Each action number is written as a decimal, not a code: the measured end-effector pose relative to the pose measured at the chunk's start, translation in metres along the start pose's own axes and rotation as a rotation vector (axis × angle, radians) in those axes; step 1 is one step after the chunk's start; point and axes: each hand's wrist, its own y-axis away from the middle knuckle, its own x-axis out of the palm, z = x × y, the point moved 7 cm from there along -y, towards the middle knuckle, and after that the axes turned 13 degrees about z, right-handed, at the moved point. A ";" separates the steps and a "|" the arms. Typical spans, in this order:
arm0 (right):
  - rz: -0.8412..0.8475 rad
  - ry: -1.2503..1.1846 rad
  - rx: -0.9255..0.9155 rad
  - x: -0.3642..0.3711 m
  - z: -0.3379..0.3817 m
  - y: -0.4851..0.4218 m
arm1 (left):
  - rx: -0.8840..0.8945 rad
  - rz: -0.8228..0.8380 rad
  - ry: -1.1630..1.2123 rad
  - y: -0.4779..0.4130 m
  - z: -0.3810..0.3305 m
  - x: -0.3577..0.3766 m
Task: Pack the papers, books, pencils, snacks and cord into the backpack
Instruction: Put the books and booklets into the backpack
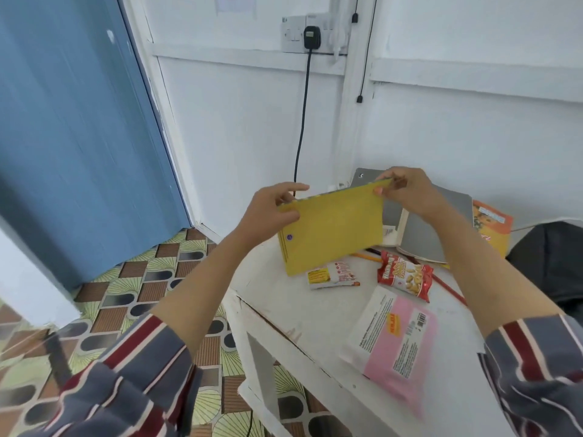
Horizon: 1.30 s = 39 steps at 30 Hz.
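Above the white table we pinch a yellow book by its top corners, left hand and right hand; thin, light, probably floppy, so two-handed holding suits.

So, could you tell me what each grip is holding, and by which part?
The yellow book: the left grip holds its top left corner, the right grip pinches its top right corner.
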 end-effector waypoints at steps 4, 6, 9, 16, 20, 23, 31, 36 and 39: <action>-0.024 -0.112 -0.099 -0.014 0.027 0.010 | 0.087 -0.091 0.091 0.000 -0.024 -0.016; -0.062 -0.180 -0.151 -0.021 0.040 0.016 | 0.133 -0.130 0.170 -0.001 -0.034 -0.023; -0.155 -0.259 -0.210 -0.035 0.058 0.030 | 0.200 -0.207 0.286 -0.003 -0.049 -0.030; -0.439 -0.480 -0.206 -0.086 0.070 0.087 | 0.257 -0.063 0.400 -0.021 -0.082 0.002; -0.551 -0.520 -0.053 -0.097 0.052 0.141 | 0.148 0.107 0.502 -0.041 -0.094 0.052; -0.517 -0.640 0.039 -0.093 0.034 0.189 | 0.081 0.220 0.573 -0.053 -0.100 0.094; -0.493 -0.800 0.268 -0.074 -0.016 0.339 | 0.057 0.617 0.572 -0.043 -0.142 0.231; -0.688 -0.805 0.286 -0.083 -0.019 0.433 | 0.130 0.776 0.463 -0.023 -0.185 0.303; -0.801 -0.826 0.319 -0.086 -0.020 0.486 | 0.184 0.783 0.327 -0.016 -0.197 0.341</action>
